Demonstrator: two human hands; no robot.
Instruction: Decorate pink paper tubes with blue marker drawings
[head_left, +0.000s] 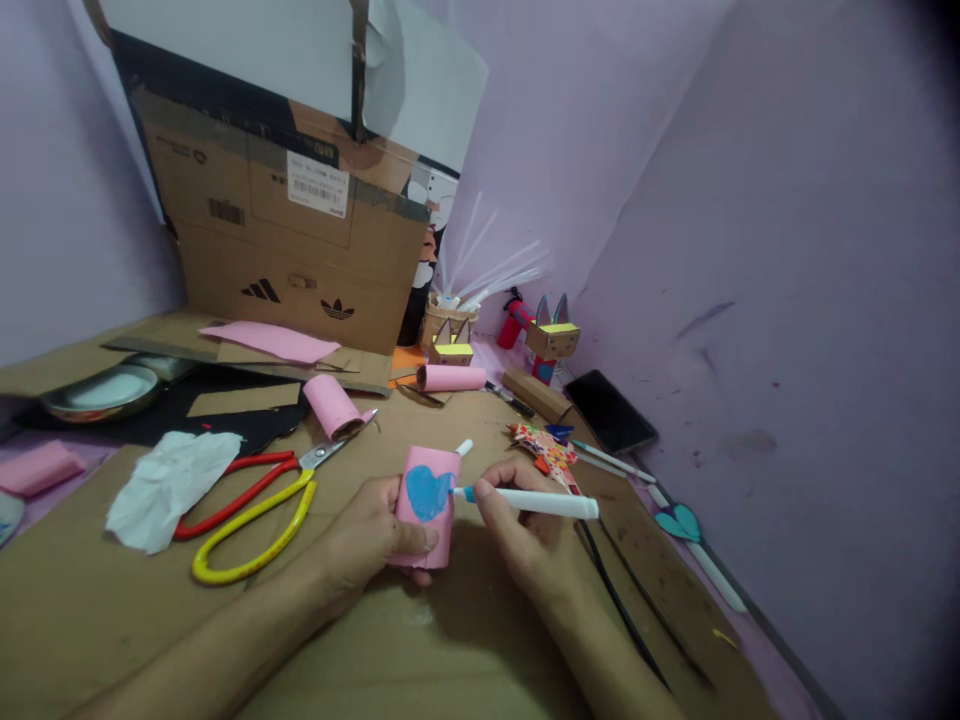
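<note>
Bare forearms [225, 650] sit nearest the camera, coming in from the bottom edge over the cardboard mat [360, 660]. Our left hand [375, 530] has the pink tube [441, 535] gripped: thumb across the lower face, other fingers mostly hidden behind. Our right hand [525, 530] pinches a white marker [544, 503] close to its blue nib, thumb against fingers.

Key geometry: tube is directly left of our right fingers, just beside them, roughly mid-mat. Its long axis runs away from us, top leaning slightly right; marker lies nearly crosswise to that. Nib sits at the right edge of the blue heart [426, 495]; we can't tell whether it's actually pressing. Right lobe looks patchier than the left. Left hand is the one on the tube; right reaches it only through the marker.

Further out, left: red-and-yellow-handled scissors [306, 474], blades by a loose pink roll [330, 403], crumpled white paper [172, 490] next to the handles. Right: patterned piece [551, 452], black strips [619, 597], dark phone-like slab [611, 410] near the wall. At the back we've got another pink roll [457, 378], two cat-eared cardboard figures [553, 342] and a big carton [285, 250].
</note>
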